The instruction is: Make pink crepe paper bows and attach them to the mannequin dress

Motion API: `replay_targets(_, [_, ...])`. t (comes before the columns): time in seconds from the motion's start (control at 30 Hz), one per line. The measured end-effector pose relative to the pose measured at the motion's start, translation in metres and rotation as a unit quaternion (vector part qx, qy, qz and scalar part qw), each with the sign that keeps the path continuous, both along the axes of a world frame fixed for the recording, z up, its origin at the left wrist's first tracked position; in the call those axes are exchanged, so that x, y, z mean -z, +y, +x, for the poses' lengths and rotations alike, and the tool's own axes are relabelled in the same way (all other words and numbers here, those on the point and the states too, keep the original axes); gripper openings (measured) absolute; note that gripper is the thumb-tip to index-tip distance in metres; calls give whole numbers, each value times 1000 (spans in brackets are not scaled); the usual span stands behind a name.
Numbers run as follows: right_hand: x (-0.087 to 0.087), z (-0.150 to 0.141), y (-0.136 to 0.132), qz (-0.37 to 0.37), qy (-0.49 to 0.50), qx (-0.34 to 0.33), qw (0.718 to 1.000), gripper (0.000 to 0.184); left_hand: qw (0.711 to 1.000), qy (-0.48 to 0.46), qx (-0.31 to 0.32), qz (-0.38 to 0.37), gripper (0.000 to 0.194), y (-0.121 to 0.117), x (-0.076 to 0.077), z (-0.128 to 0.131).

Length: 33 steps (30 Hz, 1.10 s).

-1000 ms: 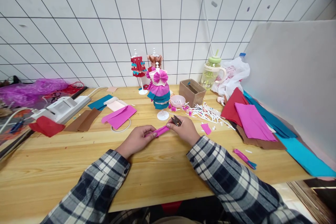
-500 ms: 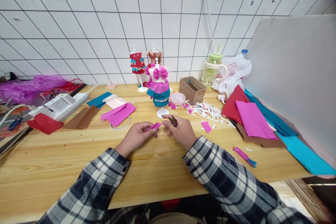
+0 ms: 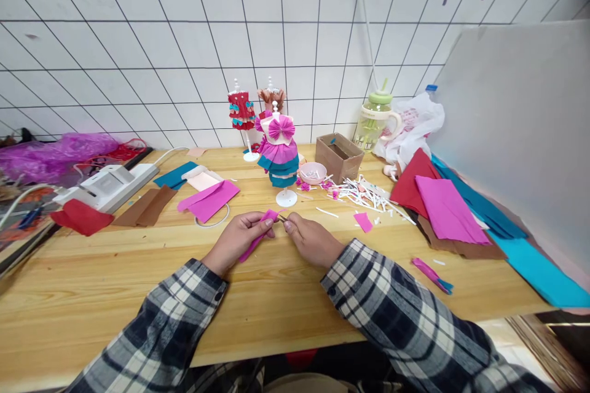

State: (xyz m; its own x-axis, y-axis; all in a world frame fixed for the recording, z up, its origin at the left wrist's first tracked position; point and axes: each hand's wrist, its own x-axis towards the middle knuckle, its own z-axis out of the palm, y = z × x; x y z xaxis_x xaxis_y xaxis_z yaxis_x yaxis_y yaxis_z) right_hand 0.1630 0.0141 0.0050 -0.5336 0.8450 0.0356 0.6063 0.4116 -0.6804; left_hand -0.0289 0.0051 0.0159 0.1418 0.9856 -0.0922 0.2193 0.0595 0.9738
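My left hand [image 3: 242, 236] is closed on a folded strip of magenta crepe paper [image 3: 253, 247]. Its upper end sticks out past my fingertips. My right hand [image 3: 316, 239], also closed, grips a small pointed metal tool [image 3: 283, 218]; its thin tips touch or nearly touch the paper's end, and most of it is hidden in my fingers. Just beyond my hands stands a miniature dress form [image 3: 278, 147] on a white round base, dressed in magenta, white and teal paper with a bow at the chest.
Two more dress forms, one in a red dress [image 3: 241, 112], stand behind. Right lie a pink bowl [image 3: 313, 173], cardboard box [image 3: 338, 158], white paper scraps [image 3: 369, 196], a jug [image 3: 375, 123] and coloured paper sheets [image 3: 449, 209]. Left are magenta paper [image 3: 216, 199] and a power strip [image 3: 108, 187].
The magenta strip has turned in my left hand, showing a longer tail toward me. My right hand has rotated, bringing the tool's tips to the paper. A white sliver now shows right of the base.
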Motion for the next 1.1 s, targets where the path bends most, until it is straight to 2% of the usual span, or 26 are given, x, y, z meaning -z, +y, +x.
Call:
replay_targets(0.3, [4, -1, 1, 9, 31, -23, 999, 27, 998, -16, 60, 1, 31, 4, 13, -4])
replay_targets(0.77, [3, -2, 3, 34, 17, -16, 999, 30, 997, -43, 68, -10, 31, 3, 10, -3])
replay_targets(0.93, [3, -2, 1, 38, 21, -24, 999, 32, 998, -36, 52, -20, 33, 3, 8, -3])
replay_targets(1.1, [4, -2, 0, 41, 9, -37, 998, 35, 996, -41, 71, -29, 32, 4, 12, -4])
